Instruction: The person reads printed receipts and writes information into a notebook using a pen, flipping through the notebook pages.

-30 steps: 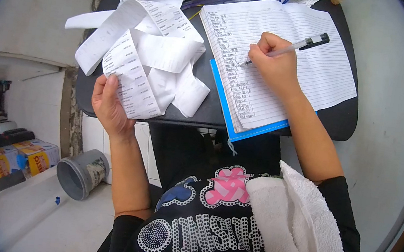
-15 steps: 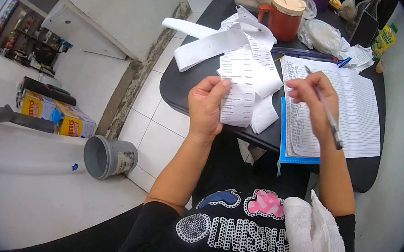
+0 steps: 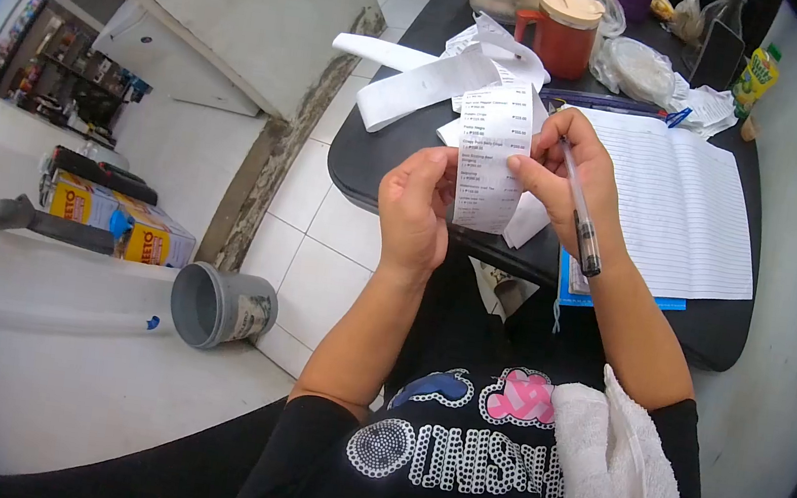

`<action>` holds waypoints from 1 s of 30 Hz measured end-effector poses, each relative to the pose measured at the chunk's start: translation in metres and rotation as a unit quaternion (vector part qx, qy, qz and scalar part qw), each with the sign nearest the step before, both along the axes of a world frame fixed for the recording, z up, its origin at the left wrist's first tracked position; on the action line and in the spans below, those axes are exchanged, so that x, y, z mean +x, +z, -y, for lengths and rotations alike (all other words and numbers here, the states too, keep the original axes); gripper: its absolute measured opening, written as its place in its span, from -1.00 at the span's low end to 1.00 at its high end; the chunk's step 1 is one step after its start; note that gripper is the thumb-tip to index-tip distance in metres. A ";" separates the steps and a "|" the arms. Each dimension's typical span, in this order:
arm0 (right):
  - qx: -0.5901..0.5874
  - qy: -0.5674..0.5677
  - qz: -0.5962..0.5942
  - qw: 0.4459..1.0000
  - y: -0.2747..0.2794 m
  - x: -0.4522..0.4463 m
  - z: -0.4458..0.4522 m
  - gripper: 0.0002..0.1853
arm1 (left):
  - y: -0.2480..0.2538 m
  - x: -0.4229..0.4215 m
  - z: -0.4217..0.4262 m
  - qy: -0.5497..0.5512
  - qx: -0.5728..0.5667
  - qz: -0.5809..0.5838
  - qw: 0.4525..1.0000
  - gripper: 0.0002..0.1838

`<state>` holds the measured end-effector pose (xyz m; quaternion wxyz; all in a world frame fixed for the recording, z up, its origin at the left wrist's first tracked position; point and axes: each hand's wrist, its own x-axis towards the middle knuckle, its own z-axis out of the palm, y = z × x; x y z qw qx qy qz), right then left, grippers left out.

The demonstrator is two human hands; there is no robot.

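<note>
A long printed receipt [image 3: 490, 166] stands between my two hands, its lines of text and prices facing me. My left hand [image 3: 415, 209] holds it at the left edge, with fingers partly hidden behind the paper. At the right edge, the thumb of my right hand [image 3: 578, 183] presses on the same strip. That hand also keeps a clear pen [image 3: 580, 212] between its fingers, the dark end pointing down toward me. The rest of the receipt paper [image 3: 418, 87] lies in loose curls on the black table [image 3: 369, 166]. An open lined notebook [image 3: 687, 210] is partly covered by my right hand and forearm.
Behind the papers stands a red mug [image 3: 560, 45] with a pale lid. Plastic bags [image 3: 636, 71], a phone [image 3: 717, 57] and a green-yellow pack [image 3: 756, 79] crowd the back right. A grey bucket [image 3: 222, 307] is on the floor at left. A white towel [image 3: 626, 466] hangs over my shirt.
My right hand has come left from above the notebook to the receipt's right edge, still with the pen. The receipt strip now sits more upright, and my left thumb has left its printed face.
</note>
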<state>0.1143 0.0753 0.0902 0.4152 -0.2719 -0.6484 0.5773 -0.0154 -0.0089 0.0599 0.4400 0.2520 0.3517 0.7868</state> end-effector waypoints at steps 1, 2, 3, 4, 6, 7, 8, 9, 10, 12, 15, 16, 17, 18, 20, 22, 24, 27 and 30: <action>-0.006 0.002 -0.005 1.000 0.000 0.000 0.000 -0.73 | -0.002 0.000 0.000 0.000 0.002 -0.003 1.000 -0.79; -0.011 0.004 -0.011 1.000 0.000 0.000 0.000 -0.73 | -0.005 -0.001 0.000 0.001 0.003 -0.007 1.000 -0.80; -0.011 0.001 -0.009 1.000 -0.001 0.001 0.000 -0.73 | -0.007 -0.002 0.000 0.001 0.004 -0.010 1.000 -0.82; -0.010 -0.001 -0.006 1.000 -0.002 0.001 0.000 -0.73 | -0.006 0.000 0.001 0.003 0.004 -0.009 1.000 -0.83; -0.009 -0.005 -0.005 1.000 -0.003 0.001 0.000 -0.73 | -0.004 0.004 0.001 0.007 0.003 -0.007 1.000 -0.85; -0.009 -0.006 -0.007 1.000 -0.003 0.001 0.000 -0.73 | -0.004 0.004 0.001 0.013 0.000 -0.016 1.000 -0.86; -0.009 -0.008 -0.008 1.000 -0.003 0.001 0.000 -0.73 | -0.005 0.005 0.000 0.017 -0.003 -0.025 1.000 -0.86; -0.002 -0.004 -0.003 1.000 -0.005 0.002 -0.001 -0.72 | -0.006 0.005 -0.001 0.022 -0.007 -0.034 0.999 -0.86; 0.005 0.000 0.003 1.000 -0.007 0.002 -0.003 -0.71 | -0.007 0.006 -0.001 0.025 -0.008 -0.036 0.999 -0.86; 0.004 0.000 0.004 1.000 -0.008 0.002 -0.003 -0.71 | -0.008 0.006 -0.003 0.030 -0.010 -0.040 0.999 -0.85; -0.011 -0.007 -0.006 1.000 -0.008 0.001 -0.002 -0.72 | -0.007 0.008 -0.005 0.035 -0.008 -0.038 0.999 -0.85; -0.009 -0.009 -0.007 1.000 -0.009 0.001 -0.003 -0.72 | -0.007 0.008 -0.006 0.033 -0.008 -0.038 0.999 -0.85; -0.008 -0.010 -0.008 1.000 -0.009 0.001 -0.003 -0.72 | -0.007 0.009 -0.006 0.031 -0.008 -0.038 0.999 -0.86; -0.007 -0.012 -0.005 1.000 -0.009 0.001 -0.004 -0.72 | -0.007 0.009 -0.006 0.029 -0.007 -0.038 0.999 -0.86; -0.004 -0.015 0.000 1.000 -0.008 0.001 -0.004 -0.72 | -0.007 0.010 -0.007 0.026 -0.009 -0.044 0.999 -0.86; -0.019 -0.011 -0.009 1.000 -0.010 0.001 -0.005 -0.72 | -0.008 0.010 -0.008 0.025 -0.013 -0.043 0.999 -0.86; -0.029 -0.009 -0.013 0.999 -0.010 0.000 -0.005 -0.72 | -0.009 0.010 -0.009 0.028 -0.018 -0.036 0.999 -0.86; -0.028 -0.008 -0.006 1.000 -0.010 0.001 -0.006 -0.72 | -0.010 0.010 -0.010 0.033 -0.019 -0.031 0.999 -0.86; -0.025 0.001 -0.002 1.000 -0.012 0.004 -0.008 -0.76 | -0.012 0.012 -0.012 0.035 -0.025 -0.035 0.998 -0.87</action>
